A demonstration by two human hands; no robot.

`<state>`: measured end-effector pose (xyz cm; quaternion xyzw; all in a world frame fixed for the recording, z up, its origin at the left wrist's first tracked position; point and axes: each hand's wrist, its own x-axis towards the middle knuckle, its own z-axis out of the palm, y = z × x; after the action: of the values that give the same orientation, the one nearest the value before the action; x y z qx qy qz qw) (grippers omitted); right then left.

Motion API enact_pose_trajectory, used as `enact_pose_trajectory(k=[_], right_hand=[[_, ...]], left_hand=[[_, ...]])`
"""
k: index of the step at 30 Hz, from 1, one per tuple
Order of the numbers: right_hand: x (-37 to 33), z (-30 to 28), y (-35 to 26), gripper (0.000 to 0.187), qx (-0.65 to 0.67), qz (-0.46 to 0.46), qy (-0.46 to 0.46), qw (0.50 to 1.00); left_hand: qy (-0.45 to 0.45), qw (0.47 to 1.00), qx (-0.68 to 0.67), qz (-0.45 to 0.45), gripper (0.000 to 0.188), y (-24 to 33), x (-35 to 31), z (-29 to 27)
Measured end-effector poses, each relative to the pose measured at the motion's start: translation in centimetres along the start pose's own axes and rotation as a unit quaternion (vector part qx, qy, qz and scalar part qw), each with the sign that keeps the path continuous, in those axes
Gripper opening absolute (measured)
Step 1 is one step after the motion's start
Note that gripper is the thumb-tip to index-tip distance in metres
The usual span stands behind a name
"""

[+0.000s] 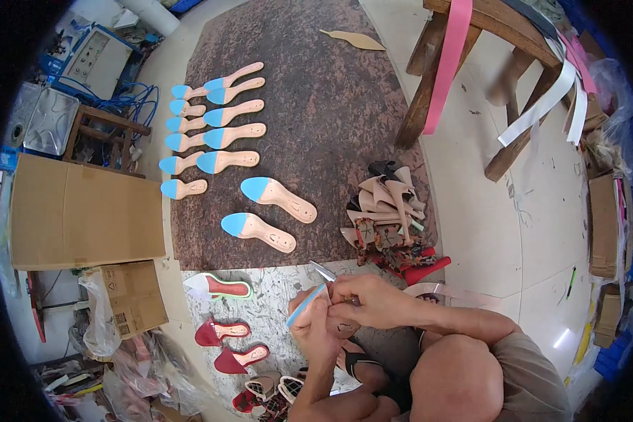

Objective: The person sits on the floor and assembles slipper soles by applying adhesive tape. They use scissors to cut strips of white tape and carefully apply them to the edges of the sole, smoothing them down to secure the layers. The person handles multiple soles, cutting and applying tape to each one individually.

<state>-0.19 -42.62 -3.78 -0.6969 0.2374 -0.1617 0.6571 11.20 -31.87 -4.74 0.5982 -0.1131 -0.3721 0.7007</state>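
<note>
My left hand (315, 336) is closed around a beige shoe insole with a blue toe part (305, 305), held tilted so its blue edge faces up and left. Close against it, my right hand (373, 299) grips a pair of scissors (322, 271). Their pale metal blades point up and left past the insole, and most of the handle is hidden by my fingers. Just beyond my hands, two more blue-toed insoles lie on the dark mat, a nearer one (260, 232) and a farther one (281, 198).
Several blue-toed insoles (235, 133) lie in rows on the dark mat (309, 105). A heap of heels (387, 204) sits to the right. Red shoe pieces (225, 332) lie at left, near cardboard boxes (84, 211). A wooden stool (499, 21) with hanging strips stands far right.
</note>
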Motion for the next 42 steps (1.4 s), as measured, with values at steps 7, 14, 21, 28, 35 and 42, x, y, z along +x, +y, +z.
enact_pose_trajectory(k=[7, 14, 21, 28, 35, 42], right_hand=[[0.3, 0.6, 0.7, 0.028, 0.016, 0.051, 0.030, 0.998], [-0.1, 0.3, 0.4, 0.027, 0.157, 0.119, 0.065, 0.978], [0.3, 1.1, 1.3, 0.027, 0.148, 0.101, 0.087, 0.980], [-1.6, 0.8, 0.9, 0.031, -0.168, -0.006, -0.037, 0.985], [-1.1, 2.0, -1.8, 0.034, -0.383, -0.136, -0.169, 0.898], [-1.5, 2.0, -0.1, 0.041, -0.369, -0.176, -0.120, 0.905]], left_hand=[[-0.058, 0.997, -0.037, -0.019, 0.033, -1.2, 0.9, -1.5], [-0.064, 0.976, -0.203, 0.041, 0.090, 1.5, 3.0, -2.2], [-0.101, 0.969, 0.035, -0.223, 0.057, 1.5, 1.6, -2.2], [-0.078, 0.941, -0.190, -0.268, 0.031, 2.3, 3.3, -4.2], [-0.002, 0.944, -0.250, -0.214, 0.035, 1.9, 6.7, -7.4], [0.083, 0.949, -0.241, -0.184, 0.045, 3.3, 8.0, -7.7]])
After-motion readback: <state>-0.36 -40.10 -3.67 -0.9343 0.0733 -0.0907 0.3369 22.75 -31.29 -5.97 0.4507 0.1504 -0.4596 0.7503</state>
